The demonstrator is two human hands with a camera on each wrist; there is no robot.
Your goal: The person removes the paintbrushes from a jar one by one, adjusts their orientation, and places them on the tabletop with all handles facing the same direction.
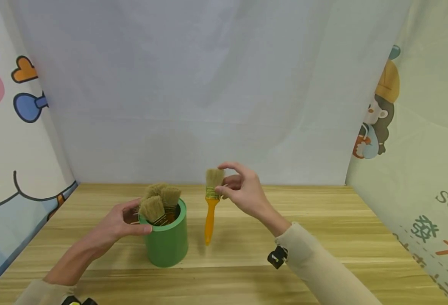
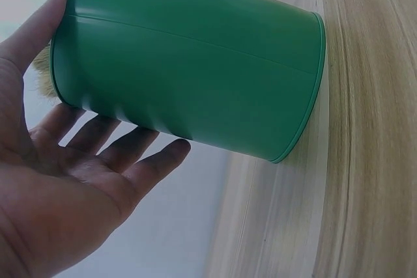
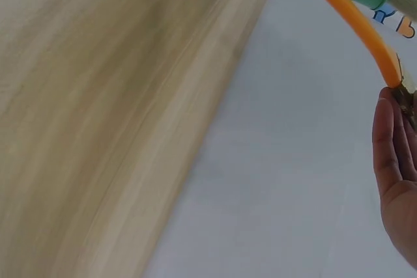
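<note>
A green can (image 1: 167,245) stands upright on the table, several paintbrushes (image 1: 152,209) in it with their pale bristles up. My left hand (image 1: 122,222) holds the can near its rim, thumb on the near side and fingers round the far side. In the left wrist view, fingertips (image 2: 174,152) lie along the green wall. To the right of the can, my right hand (image 1: 243,190) pinches another paintbrush (image 1: 210,214) by its metal band. That brush hangs bristles up, its orange handle pointing down.
The wooden table (image 1: 285,271) runs back to a pale grey cloth (image 1: 216,93). Printed cloths with cartoon figures close off the left side (image 1: 14,127) and the right side (image 1: 407,178).
</note>
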